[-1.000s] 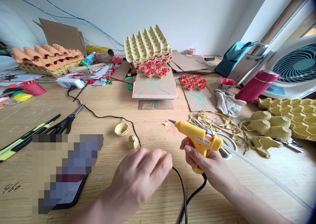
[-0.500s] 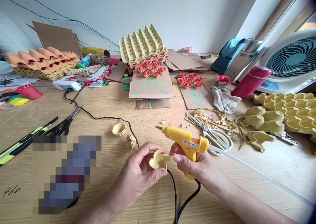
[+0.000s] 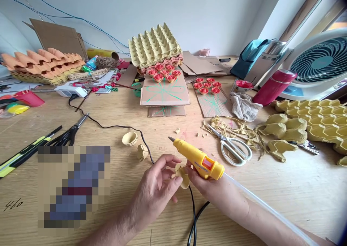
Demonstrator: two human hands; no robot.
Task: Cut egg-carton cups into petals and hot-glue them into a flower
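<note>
Between the thumb and fingers of my left hand (image 3: 155, 184) is a small petalled cup (image 3: 183, 177) of pale yellow egg-carton pulp. My right hand (image 3: 214, 191) is closed around a yellow hot glue gun (image 3: 197, 157), its nozzle pointing up and left and a clear glue stick (image 3: 260, 199) trailing from its back. The right fingertips come up against the cup's right side; whether they pinch it is hidden. Beyond my left hand lie another petalled cup (image 3: 142, 152) and a nested stack of round pulp cups (image 3: 129, 139).
White-handled scissors (image 3: 235, 150) lie beside pulp scraps (image 3: 230, 128). Black scissors (image 3: 71, 130) and a green-black cutter (image 3: 24, 154) rest at left. Red paper flowers (image 3: 164, 72) stand on cardboard (image 3: 165, 94). Egg trays (image 3: 155, 45), a red flask (image 3: 276, 87) and a fan (image 3: 322, 63) stand further back. A black cord crosses the table.
The petalled cup has turned and tipped in my left hand. My right hand has moved in toward it, and the glue gun has shifted slightly left and rolled.
</note>
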